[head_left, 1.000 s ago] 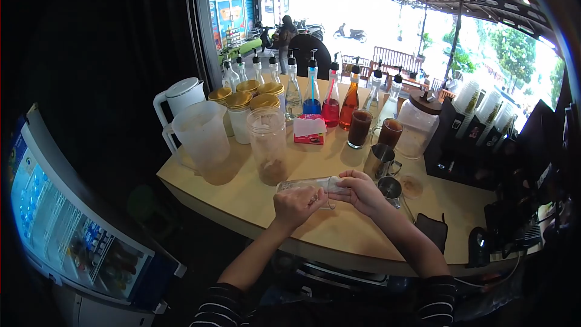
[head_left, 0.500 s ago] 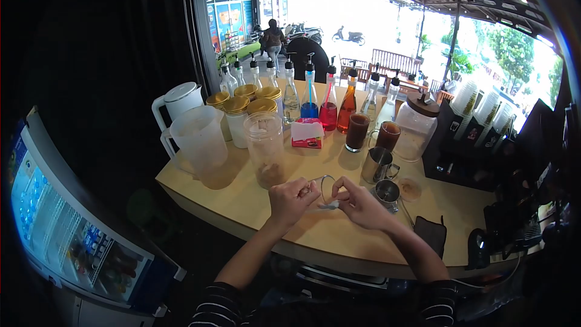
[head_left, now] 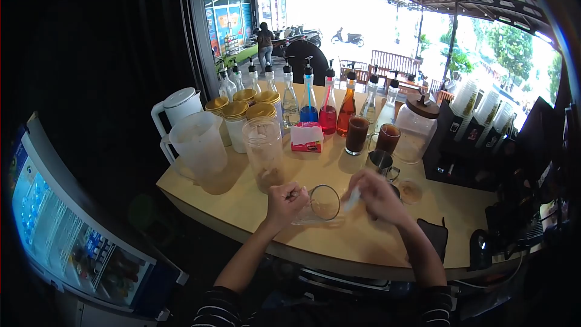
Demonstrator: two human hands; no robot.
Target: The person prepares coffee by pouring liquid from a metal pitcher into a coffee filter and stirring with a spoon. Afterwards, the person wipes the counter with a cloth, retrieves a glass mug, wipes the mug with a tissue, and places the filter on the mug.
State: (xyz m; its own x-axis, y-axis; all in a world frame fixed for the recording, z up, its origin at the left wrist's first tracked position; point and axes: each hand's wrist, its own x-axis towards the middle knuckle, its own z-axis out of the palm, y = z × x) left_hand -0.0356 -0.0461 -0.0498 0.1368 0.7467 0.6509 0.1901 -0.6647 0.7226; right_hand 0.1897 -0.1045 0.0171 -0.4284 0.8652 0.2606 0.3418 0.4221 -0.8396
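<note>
Over the front of the counter, my left hand (head_left: 287,204) is closed on a clear drinking glass (head_left: 325,204), tipped on its side with its mouth turned to the right. Whether it grips a handle is hidden. My right hand (head_left: 380,198), smeared by motion, pinches a crumpled white tissue (head_left: 352,198) just right of the glass's rim, apart from it. Behind the right hand stand a steel pitcher (head_left: 379,160) and a smaller metal cup, mostly hidden. A red tissue pack (head_left: 307,143) with a white sheet sticking out sits farther back.
Two glasses of brown drink (head_left: 357,136) stand behind the pitcher. A tall clear jar (head_left: 264,148), a plastic jug (head_left: 196,142) and gold-lidded jars (head_left: 235,109) are at left. Several pump bottles (head_left: 327,115) line the back. A dark cloth (head_left: 432,237) lies at right.
My right hand has moved right, drawing the tissue away from the glass's mouth. The glass now shows its opening more fully. My left hand has shifted slightly left.
</note>
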